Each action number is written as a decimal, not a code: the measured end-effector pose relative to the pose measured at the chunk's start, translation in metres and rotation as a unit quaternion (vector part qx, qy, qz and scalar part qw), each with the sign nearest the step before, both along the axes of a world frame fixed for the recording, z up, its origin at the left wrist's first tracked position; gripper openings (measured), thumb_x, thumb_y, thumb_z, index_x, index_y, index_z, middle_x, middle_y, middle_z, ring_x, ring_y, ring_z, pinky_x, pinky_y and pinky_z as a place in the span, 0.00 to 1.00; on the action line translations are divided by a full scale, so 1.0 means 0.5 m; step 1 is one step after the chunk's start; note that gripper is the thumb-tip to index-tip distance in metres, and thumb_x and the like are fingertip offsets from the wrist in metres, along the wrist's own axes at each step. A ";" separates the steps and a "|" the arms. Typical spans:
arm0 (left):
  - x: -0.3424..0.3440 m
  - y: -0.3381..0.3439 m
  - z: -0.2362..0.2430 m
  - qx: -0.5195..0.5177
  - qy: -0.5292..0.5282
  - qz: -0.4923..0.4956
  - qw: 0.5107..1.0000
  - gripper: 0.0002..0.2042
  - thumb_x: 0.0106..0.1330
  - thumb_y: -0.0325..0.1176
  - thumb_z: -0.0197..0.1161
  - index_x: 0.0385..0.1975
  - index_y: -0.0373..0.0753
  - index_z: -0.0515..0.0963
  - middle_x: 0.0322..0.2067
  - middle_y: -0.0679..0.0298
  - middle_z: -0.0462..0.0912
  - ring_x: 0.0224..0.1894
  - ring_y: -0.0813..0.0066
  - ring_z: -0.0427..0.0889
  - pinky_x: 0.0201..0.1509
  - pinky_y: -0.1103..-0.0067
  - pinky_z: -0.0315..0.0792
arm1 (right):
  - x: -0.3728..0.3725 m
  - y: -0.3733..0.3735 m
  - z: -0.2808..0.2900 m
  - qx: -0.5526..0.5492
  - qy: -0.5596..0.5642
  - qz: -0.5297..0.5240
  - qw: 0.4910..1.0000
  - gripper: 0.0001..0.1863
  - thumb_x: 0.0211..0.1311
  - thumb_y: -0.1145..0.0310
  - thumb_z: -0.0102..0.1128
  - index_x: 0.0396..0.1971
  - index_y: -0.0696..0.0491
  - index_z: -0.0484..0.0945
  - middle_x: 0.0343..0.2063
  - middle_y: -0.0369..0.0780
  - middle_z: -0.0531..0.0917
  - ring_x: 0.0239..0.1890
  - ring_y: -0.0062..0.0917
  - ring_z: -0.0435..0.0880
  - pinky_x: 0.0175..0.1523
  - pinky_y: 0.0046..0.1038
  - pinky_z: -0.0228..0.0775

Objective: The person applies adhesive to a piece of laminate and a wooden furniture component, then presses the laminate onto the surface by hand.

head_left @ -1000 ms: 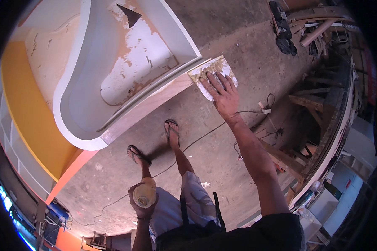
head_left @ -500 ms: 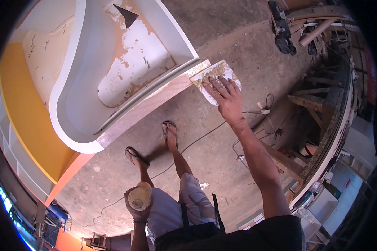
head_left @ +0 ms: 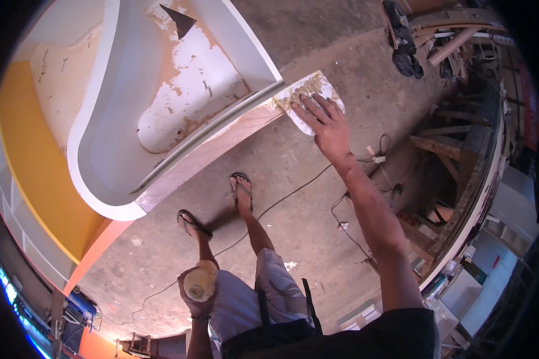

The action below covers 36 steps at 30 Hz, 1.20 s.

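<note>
Head view: our right hand (head_left: 332, 131) grips a white plate (head_left: 305, 85) smeared with yellowish paste, fingers spread across its face, thumb hidden. The plate lies at the right end of the pale edge strip (head_left: 206, 151) of a curved white unit (head_left: 105, 206); we cannot tell whether they touch. Our left hand (head_left: 199, 306) closes around a rounded yellowish container (head_left: 199, 283). We judge the step as spreading paste along the strip; the next move calls for level, steady pressure.
</note>
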<state>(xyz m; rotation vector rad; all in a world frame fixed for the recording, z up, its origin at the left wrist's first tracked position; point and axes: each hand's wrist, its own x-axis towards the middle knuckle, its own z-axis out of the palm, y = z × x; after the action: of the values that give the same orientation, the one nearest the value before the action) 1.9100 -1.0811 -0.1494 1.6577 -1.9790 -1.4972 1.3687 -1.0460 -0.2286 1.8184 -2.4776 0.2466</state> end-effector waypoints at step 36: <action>0.027 -0.004 0.012 0.014 0.029 0.020 0.999 0.39 0.43 0.35 0.86 0.56 0.37 0.68 0.49 0.58 0.80 0.52 0.66 0.81 0.58 0.69 0.76 | 0.197 -0.053 -0.051 -0.062 0.006 -0.031 0.998 0.31 0.61 0.71 0.56 0.65 0.34 0.79 0.66 0.31 0.77 0.63 0.34 0.77 0.68 0.45 0.68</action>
<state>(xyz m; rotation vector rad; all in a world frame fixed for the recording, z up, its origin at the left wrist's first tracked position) 1.9236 -1.0831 -0.1432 1.6350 -1.8917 -1.5467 1.4670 -1.0725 -0.2541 1.6880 -2.4450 0.3761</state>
